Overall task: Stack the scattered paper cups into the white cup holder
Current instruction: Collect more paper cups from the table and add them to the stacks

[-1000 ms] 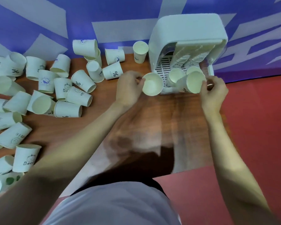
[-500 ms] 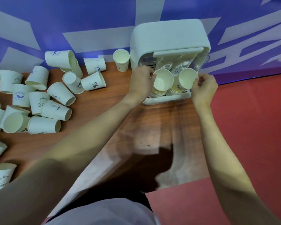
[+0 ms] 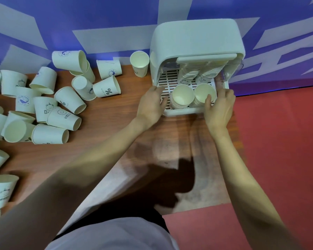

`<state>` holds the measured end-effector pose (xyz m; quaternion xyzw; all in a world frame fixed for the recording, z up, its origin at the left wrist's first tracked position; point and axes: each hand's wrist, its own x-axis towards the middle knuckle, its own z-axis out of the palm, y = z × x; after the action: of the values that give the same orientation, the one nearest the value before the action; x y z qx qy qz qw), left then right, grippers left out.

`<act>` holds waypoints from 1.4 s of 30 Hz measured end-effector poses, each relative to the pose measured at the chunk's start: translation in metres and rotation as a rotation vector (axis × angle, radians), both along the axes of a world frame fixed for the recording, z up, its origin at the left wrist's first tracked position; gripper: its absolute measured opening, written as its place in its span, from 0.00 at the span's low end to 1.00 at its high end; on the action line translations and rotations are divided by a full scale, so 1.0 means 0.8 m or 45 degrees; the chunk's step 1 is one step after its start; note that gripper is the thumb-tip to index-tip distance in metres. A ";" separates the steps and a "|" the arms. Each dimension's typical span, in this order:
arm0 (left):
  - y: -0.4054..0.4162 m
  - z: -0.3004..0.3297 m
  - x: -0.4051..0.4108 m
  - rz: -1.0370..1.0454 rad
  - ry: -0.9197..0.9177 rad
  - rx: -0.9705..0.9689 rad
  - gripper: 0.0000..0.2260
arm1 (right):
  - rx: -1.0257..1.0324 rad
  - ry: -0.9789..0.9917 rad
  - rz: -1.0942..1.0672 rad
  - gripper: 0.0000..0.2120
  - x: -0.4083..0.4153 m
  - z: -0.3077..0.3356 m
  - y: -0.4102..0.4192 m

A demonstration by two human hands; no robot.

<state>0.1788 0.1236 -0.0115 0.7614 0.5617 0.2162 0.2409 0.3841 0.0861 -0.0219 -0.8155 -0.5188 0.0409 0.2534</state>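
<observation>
1. Your left hand sits at the front-left of the white cup holder, fingers loosely spread over the slatted tray and just beside the left stack; its grip is relaxed and holds nothing.
2. Your right hand is at the front-right, its fingertips touching the rim of the right stack. The fingers look fairly straight, so I judge the grip open, steadying and not pinching.
3. Both stacks lie tilted toward you inside the holder, mouths facing out, with two more nested stacks behind them under the lid.
4. To finish this step well, press each top cup in squarely along the stack's axis so the rims nest evenly, and keep the stacks apart so neither tips onto the other.
5. Many scattered paper cups lie on the worktop to your left, most on their sides, and one upright cup stands just beside the holder. The task looks far from done.
6. Readable print: one cup shows "%", another "HELL", another "Be" with a small bear face; others carry a round whale badge whose lettering is too small to read.
</observation>
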 end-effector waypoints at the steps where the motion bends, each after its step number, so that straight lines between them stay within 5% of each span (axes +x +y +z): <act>1: -0.006 0.000 -0.012 -0.002 -0.004 0.009 0.12 | 0.037 0.006 0.055 0.19 -0.013 0.003 -0.005; 10: -0.071 -0.017 -0.183 0.247 0.126 0.040 0.14 | -0.233 0.136 0.716 0.19 -0.190 -0.009 -0.056; 18: -0.116 -0.025 -0.352 0.888 0.153 -0.021 0.14 | -0.488 0.123 1.231 0.27 -0.321 -0.020 -0.048; 34: -0.142 -0.040 -0.431 0.974 0.138 -0.175 0.14 | -0.594 -0.062 1.474 0.32 -0.513 -0.020 0.032; 42: -0.141 -0.052 -0.442 1.056 -0.134 -0.307 0.10 | -0.666 -0.180 1.466 0.30 -0.522 -0.015 0.024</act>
<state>-0.1744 0.0105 -0.0531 0.4258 0.8281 0.2660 0.2492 -0.0333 0.1052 -0.0336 -0.4416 -0.8624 0.2421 -0.0516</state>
